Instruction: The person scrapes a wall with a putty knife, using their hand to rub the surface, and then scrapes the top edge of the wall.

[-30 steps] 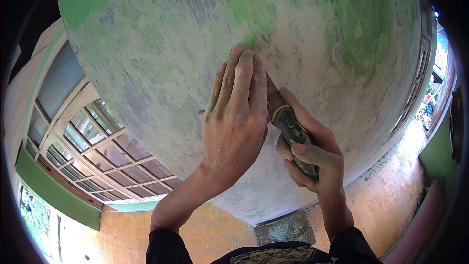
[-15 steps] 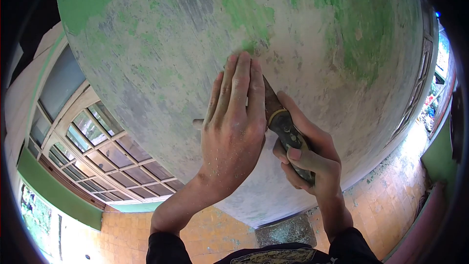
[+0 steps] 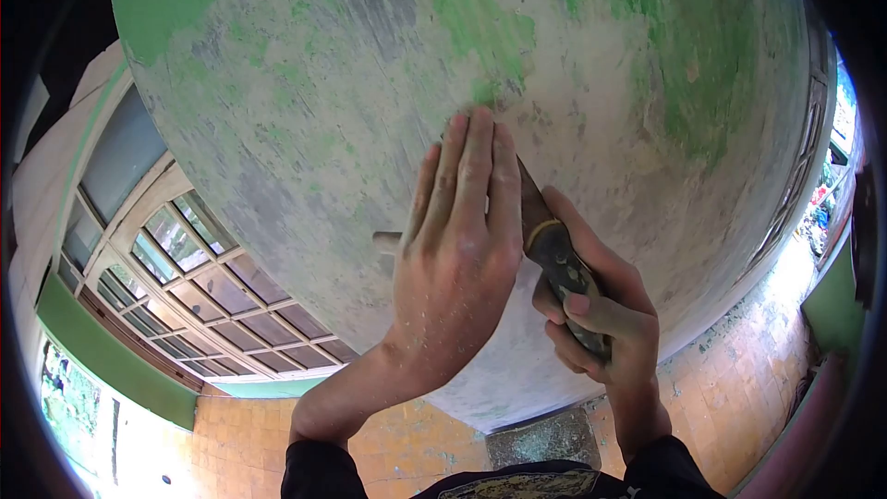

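A scraper (image 3: 564,263) with a worn black handle, a yellowish band and a dark metal blade is wrapped in the fingers of my right hand (image 3: 610,314). Its blade slants up and left over the wall (image 3: 342,166) and disappears beneath my left hand (image 3: 457,245). That hand lies flat with its fingers stretched out and pointing up, hiding the blade's end. A small rounded tip sticks out left of the palm. Pale dust specks dot the back of this hand. Just above the fingertips is a small green paint patch (image 3: 485,91) on the partly bared, whitish-grey wall.
Larger areas of green paint (image 3: 707,55) remain higher on the wall. A paned wooden window frame (image 3: 212,291) stands at the left. Below, paint flakes lie on the orange tiled floor (image 3: 721,388) and on a grey slab (image 3: 545,441) at the wall's foot.
Both hands and the scraper have shifted slightly right and down. The whole view has also moved a little, with the wall appearing further right. The grip is the same.
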`<act>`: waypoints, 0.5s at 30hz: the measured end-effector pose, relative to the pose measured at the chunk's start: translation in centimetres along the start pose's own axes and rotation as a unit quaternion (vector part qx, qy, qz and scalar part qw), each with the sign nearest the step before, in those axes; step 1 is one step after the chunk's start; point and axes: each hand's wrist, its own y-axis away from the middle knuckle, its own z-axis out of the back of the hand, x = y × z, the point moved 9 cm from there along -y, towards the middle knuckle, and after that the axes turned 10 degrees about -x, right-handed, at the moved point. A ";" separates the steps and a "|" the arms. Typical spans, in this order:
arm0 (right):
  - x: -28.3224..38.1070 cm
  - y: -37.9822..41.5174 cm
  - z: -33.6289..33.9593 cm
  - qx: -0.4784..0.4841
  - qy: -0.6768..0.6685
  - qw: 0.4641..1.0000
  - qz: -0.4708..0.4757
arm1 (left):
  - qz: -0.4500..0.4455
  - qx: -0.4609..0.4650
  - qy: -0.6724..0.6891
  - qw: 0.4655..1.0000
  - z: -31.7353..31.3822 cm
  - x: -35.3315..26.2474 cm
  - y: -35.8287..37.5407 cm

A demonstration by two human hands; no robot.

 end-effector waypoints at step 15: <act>-0.1 -0.3 -0.2 -0.001 0.000 1.000 0.016 | 0.002 -0.022 0.010 1.000 0.2 0.6 -0.6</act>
